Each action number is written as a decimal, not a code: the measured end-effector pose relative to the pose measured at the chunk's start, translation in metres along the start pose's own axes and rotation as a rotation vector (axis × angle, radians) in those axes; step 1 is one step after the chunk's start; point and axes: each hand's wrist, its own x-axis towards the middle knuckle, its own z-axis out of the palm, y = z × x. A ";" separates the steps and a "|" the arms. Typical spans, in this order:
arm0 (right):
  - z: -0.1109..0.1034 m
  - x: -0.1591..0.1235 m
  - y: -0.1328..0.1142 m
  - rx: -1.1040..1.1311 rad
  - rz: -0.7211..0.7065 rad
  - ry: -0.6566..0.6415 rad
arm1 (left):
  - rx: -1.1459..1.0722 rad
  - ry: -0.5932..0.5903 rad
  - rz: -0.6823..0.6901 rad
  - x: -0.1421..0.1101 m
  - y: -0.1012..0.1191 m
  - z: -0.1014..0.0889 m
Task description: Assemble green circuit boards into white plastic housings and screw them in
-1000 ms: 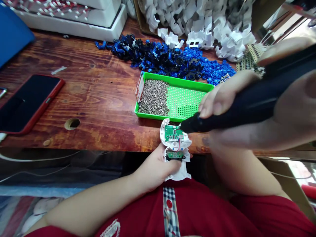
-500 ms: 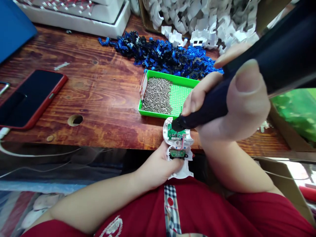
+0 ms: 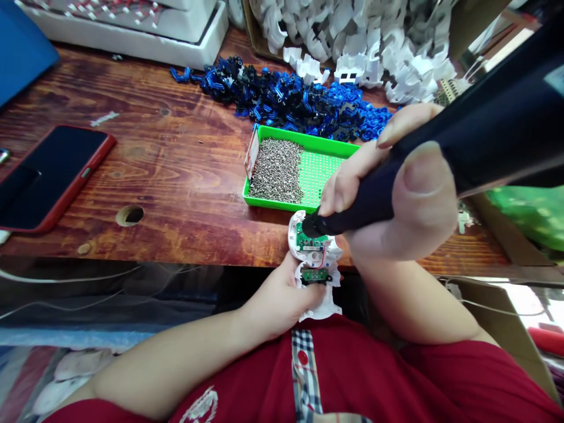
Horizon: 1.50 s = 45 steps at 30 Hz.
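Note:
My left hand (image 3: 293, 291) is closed around a white plastic housing (image 3: 326, 305) held at the table's front edge, its thumb across the lower half. Inside the upper half sits a green circuit board (image 3: 311, 242), joined by a red wire to a smaller board (image 3: 315, 275) below. My right hand (image 3: 388, 194) wraps round a black electric screwdriver (image 3: 476, 123), which slants down from the upper right. The screwdriver's nose meets the left part of the upper board, and its tip hides the spot beneath it.
Just behind the housing stands a green tray (image 3: 282, 205) with many small screws (image 3: 277, 170). Beyond it lie blue and black plastic parts (image 3: 286, 97) and a box of white shells (image 3: 352, 35). A red-cased phone (image 3: 53, 176) lies left, near a hole (image 3: 130, 215) in the wooden table (image 3: 176, 176).
My right hand has brought the screwdriver leftward, from the upper board's right edge to its left part, and tilted it more steeply. My left hand keeps its grip on the housing.

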 end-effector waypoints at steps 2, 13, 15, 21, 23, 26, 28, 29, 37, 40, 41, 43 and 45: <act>0.001 -0.003 -0.001 0.015 0.021 0.023 | 0.019 0.007 -0.005 0.000 0.001 0.000; -0.026 0.027 -0.007 -0.174 -0.196 0.341 | -0.092 -0.045 -0.120 -0.004 0.010 -0.004; -0.048 0.040 0.010 -0.201 -0.269 0.373 | -0.122 -0.055 -0.128 -0.005 0.010 -0.006; -0.098 0.060 0.053 -0.320 -0.254 0.395 | -0.123 -0.139 -0.147 -0.003 0.010 -0.013; -0.101 0.059 0.057 -0.335 -0.243 0.399 | -0.140 -0.131 -0.157 -0.003 0.010 -0.012; -0.101 0.057 0.058 -0.336 -0.236 0.401 | -0.161 -0.104 -0.150 -0.003 0.011 -0.010; -0.101 0.056 0.057 -0.340 -0.224 0.400 | -0.177 -0.100 -0.157 -0.004 0.011 -0.009; -0.101 0.055 0.056 -0.338 -0.226 0.402 | -0.187 -0.098 -0.163 -0.004 0.010 -0.009; -0.102 0.054 0.057 -0.345 -0.243 0.377 | -0.180 -0.094 -0.147 -0.002 0.010 -0.010; -0.102 0.056 0.059 -0.330 -0.248 0.391 | -0.180 -0.085 -0.134 -0.001 0.011 -0.009; -0.102 0.057 0.057 -0.320 -0.261 0.404 | -0.181 -0.082 -0.130 -0.001 0.011 -0.009; -0.099 0.058 0.049 -0.307 -0.300 0.441 | -0.187 -0.082 -0.128 0.000 0.011 -0.008; -0.092 0.055 0.032 -0.278 -0.268 0.499 | -0.195 -0.086 -0.126 0.001 0.010 -0.006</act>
